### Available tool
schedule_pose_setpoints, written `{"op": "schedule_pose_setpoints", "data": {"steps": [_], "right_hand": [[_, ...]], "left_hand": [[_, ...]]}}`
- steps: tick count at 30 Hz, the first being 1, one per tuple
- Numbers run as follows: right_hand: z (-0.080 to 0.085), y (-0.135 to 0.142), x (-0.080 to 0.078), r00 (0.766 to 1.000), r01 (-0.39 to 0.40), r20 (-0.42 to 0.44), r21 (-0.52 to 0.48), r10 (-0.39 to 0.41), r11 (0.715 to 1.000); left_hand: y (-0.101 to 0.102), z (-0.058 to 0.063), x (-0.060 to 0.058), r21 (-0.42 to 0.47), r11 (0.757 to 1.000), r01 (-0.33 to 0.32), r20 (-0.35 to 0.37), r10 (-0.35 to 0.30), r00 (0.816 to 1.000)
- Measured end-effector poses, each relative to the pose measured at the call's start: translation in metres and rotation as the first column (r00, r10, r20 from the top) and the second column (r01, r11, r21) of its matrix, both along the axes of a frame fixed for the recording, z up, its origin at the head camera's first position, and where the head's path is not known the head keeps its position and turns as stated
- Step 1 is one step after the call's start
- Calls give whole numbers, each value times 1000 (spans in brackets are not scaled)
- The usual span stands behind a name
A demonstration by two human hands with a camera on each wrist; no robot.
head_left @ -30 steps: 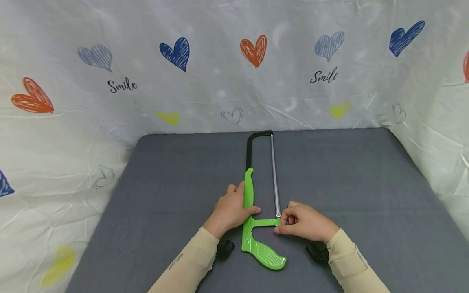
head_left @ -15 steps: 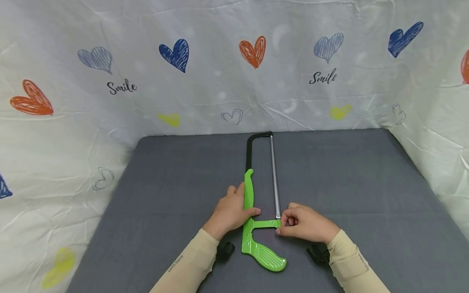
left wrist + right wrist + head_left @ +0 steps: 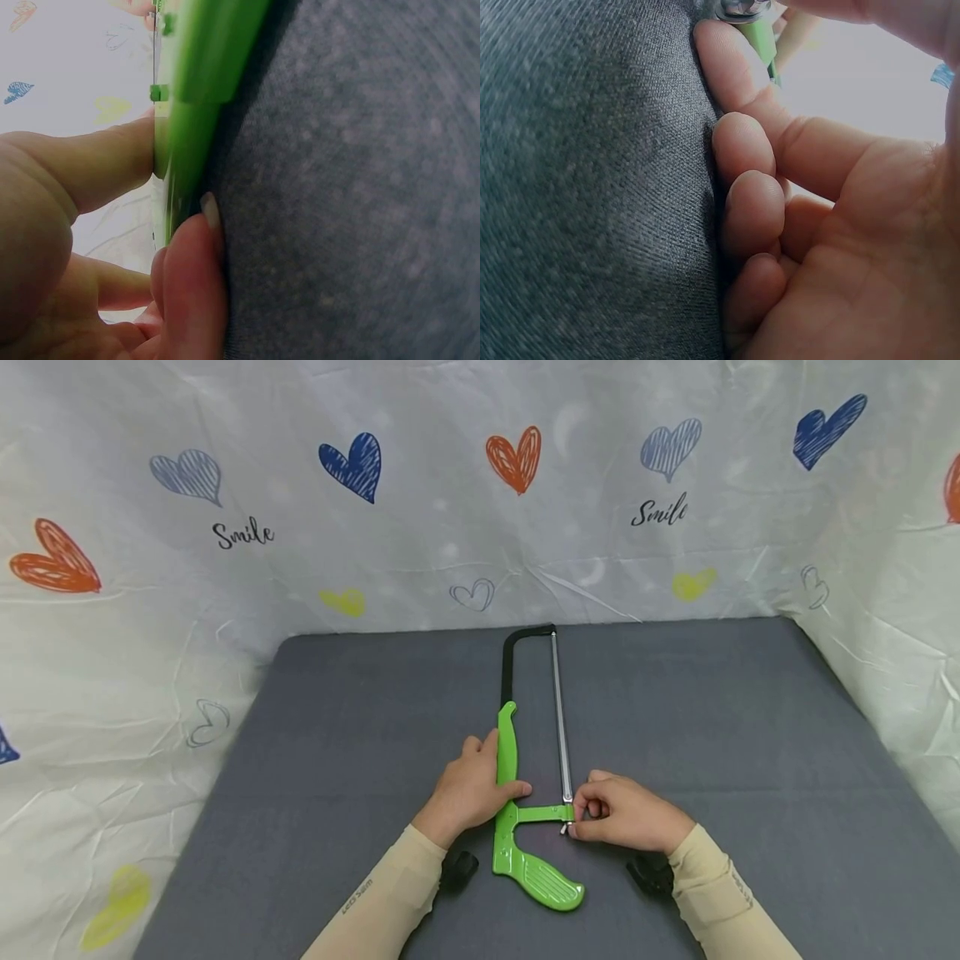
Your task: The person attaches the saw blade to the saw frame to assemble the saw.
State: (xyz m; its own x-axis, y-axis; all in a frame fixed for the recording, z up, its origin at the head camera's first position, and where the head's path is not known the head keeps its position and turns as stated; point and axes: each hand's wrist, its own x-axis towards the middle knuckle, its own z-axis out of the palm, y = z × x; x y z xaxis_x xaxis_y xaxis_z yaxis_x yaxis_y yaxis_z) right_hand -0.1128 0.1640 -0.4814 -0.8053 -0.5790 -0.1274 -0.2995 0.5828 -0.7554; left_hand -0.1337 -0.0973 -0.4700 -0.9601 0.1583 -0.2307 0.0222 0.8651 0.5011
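Observation:
A hacksaw [image 3: 507, 839] lies flat on the grey cloth, its handle toward me. It has a green handle and frame, a black front bow [image 3: 508, 668] and a silver blade [image 3: 562, 727] on the right side. My left hand [image 3: 468, 793] grips the green frame, thumb across the top and fingers along the outer left edge. In the left wrist view the fingertips [image 3: 193, 262] reach low beside the frame. At the blade's near end, my right hand [image 3: 630, 814] pinches a small silver wing nut [image 3: 564, 829] between thumb and index finger. The other right fingers [image 3: 754, 214] are curled against the cloth.
A grey cloth covers the table [image 3: 360, 710]. Behind and at both sides hangs a white curtain [image 3: 435, 543] printed with hearts and "Smile". Black wrist devices [image 3: 459, 870] sit under both wrists.
The right thumb has shifted slightly right, and the wing nut, hidden before, now shows beside its tip. The left hand and the hacksaw stay in place.

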Motion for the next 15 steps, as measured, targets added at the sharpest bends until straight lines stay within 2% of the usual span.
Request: {"op": "schedule_pose_setpoints", "data": {"steps": [15], "right_hand": [[-3, 2, 0, 1000, -7, -2, 3, 7, 1000]], "left_hand": [[0, -1, 0, 6, 1000, 4, -15, -4, 1000]]}}
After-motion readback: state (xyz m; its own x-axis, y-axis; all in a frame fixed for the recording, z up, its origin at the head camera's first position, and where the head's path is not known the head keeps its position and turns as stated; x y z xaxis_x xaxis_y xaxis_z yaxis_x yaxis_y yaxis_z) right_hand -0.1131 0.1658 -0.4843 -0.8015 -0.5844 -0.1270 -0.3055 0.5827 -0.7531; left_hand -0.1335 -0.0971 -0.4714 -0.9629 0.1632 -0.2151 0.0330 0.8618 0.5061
